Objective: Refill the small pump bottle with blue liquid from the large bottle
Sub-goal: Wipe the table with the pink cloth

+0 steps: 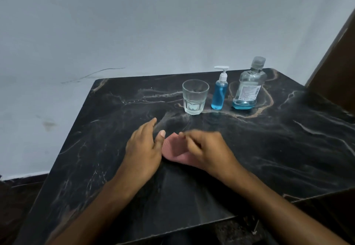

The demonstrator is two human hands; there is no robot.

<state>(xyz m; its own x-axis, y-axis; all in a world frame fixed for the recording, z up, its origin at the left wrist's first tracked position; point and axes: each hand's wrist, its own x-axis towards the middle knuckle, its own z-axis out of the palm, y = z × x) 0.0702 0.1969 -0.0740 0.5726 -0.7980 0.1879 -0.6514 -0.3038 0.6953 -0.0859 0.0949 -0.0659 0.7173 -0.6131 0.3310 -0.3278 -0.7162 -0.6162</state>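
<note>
Pump bottle (219, 93) stands upright at far side of the dark marble table (96, 148), between glass (195, 97) on its left and big bottle (248, 87) on its right, all 3 apart, nothing touching them. Nearer: left hand (144, 148) loose, fingers spread, holding nothing. Right hand (203, 148) curled, palm turned up, empty too, just beside left w/ thumb near it. Pump bottle abt full of blue; big bottle capped, only a thin blue layer at bottom. Glass looks empty.
</note>
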